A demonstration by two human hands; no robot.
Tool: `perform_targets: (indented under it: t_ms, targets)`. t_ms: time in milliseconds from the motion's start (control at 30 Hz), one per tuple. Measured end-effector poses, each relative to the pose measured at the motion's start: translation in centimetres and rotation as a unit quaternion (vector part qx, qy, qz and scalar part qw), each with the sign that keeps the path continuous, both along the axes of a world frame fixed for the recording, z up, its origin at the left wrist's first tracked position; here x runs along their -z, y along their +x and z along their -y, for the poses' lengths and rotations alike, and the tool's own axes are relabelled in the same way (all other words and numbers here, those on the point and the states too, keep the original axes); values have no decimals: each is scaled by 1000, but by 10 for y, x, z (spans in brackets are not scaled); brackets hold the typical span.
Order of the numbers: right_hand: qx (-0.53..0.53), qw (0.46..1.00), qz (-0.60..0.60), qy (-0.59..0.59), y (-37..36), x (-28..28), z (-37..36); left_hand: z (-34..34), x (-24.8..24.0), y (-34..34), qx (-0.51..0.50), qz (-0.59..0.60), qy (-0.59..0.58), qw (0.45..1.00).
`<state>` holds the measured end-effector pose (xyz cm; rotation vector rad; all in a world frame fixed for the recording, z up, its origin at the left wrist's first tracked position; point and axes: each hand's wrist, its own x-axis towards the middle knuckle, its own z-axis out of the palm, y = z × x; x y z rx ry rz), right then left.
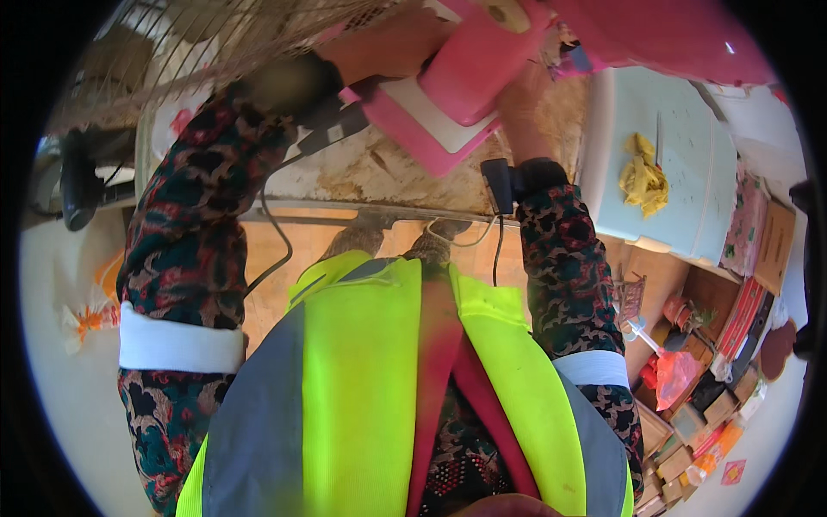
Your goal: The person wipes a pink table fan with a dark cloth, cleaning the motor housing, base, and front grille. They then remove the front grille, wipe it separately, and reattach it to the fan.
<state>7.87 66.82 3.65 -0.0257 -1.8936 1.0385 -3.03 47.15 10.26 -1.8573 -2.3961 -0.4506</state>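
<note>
— Stained table (345, 177) in the head view; where's the pink-and-white object (474, 77)?
— Above it, between the left hand (396, 45) and right hand (522, 103), right beside each grip.
— Clenched or released?
— Can't tell; fingers are hidden.
— Labels?
— Red wall card (734, 472), too small to read.

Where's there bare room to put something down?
Right of the yellow cloth, the pale blue top is mostly bare, just specks. A stained tabletop patch lies between the pink-and-white object and the front edge. It's crowded around the left hand and right hand.
</note>
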Motion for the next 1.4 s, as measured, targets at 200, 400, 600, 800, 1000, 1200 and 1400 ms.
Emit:
perform_targets:
  t_ms: [200,400,600,800,1000,1200,1400]
  targets:
    - [3,999,-2,45,1,-5,2,-13,19,-22,-51,108,66,991]
    - [-4,993,13,-117,7,-9,10,-39,18,-17,-63,137,191,970]
    - [85,978,85,170,-8,51,-13,-17,-15,-19,1,366,109,924]
    - [100,987,18,123,-2,34,-18,52,-33,55,-207,154,202,945]
    - [0,993,55,-104,1,-10,-5,83,-32,73,-425,98,14,900]
    - [-40,980,58,-184,3,-9,-4,49,-26,63,-373,53,-50,925]
    - [-41,980,59,-188,6,-17,2,35,-14,61,-316,29,-101,943]
